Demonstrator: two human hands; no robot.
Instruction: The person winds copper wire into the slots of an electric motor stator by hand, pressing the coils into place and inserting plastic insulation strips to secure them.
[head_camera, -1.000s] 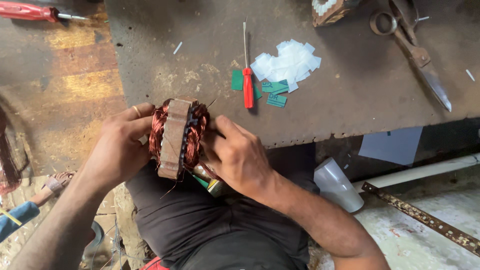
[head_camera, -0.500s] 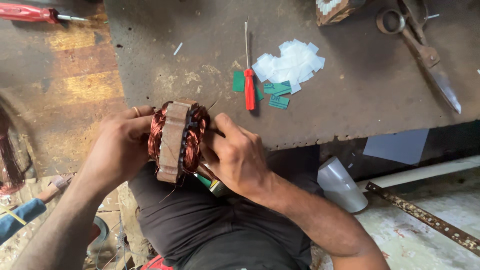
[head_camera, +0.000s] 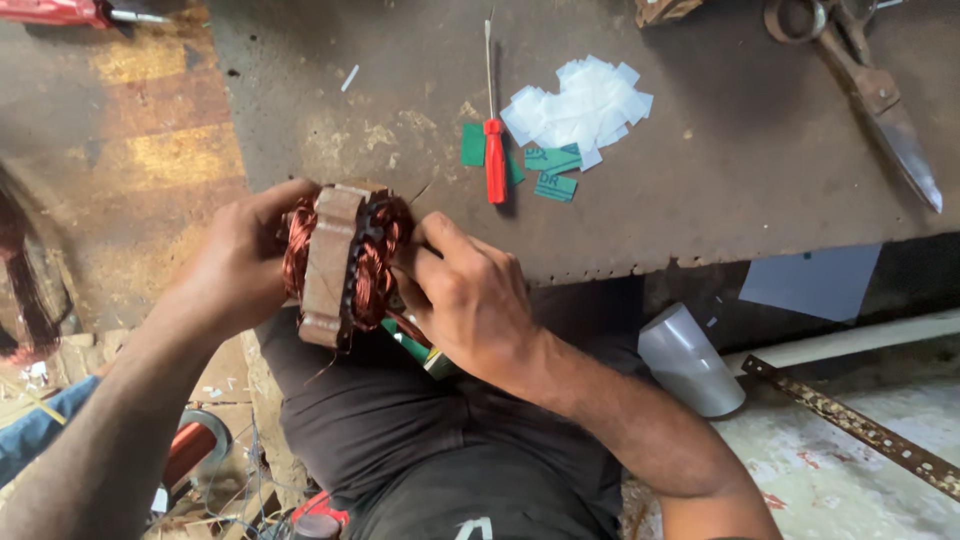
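Looking down from the head camera, the left hand (head_camera: 235, 265) wraps around the motor coil block (head_camera: 340, 262) from its 9 o'clock side. The right hand (head_camera: 470, 300) pinches the copper wire at 3 o'clock, fingers bent tight, with a green-handled tool (head_camera: 415, 350) tucked under it. The wire is already wound in; tidying it seems to be what is left. At 1 o'clock on the bench (head_camera: 700, 190) lie a red screwdriver (head_camera: 494, 150) and white paper bits (head_camera: 580, 105). The fingertips and tool tip are hidden.
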